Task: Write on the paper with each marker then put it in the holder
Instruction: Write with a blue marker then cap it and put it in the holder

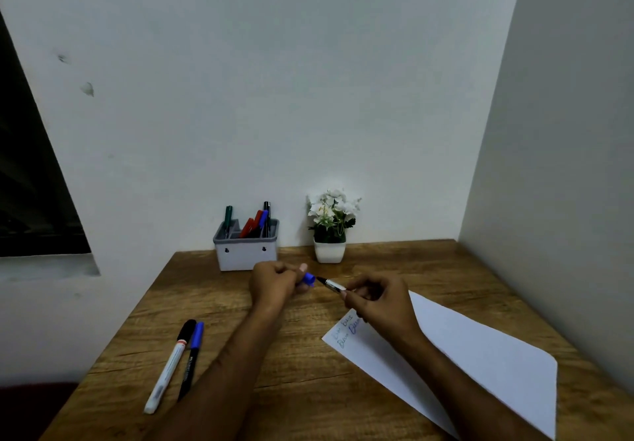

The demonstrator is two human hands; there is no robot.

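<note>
My left hand (274, 283) pinches a blue marker cap (309, 278) above the wooden table. My right hand (375, 298) grips an uncapped marker (332, 285), its dark tip pointing left at the cap and a small gap from it. A white paper (463, 358) lies on the right under my right forearm, with several blue handwritten words near its left corner. The grey-and-white holder (246, 255) stands at the back and holds several markers, green, red, blue and black.
Two capped markers lie at the front left: a white one with a black cap (169, 367) and a black one with a blue cap (191, 355). A white pot of white flowers (330, 231) stands right of the holder. Walls close the back and right.
</note>
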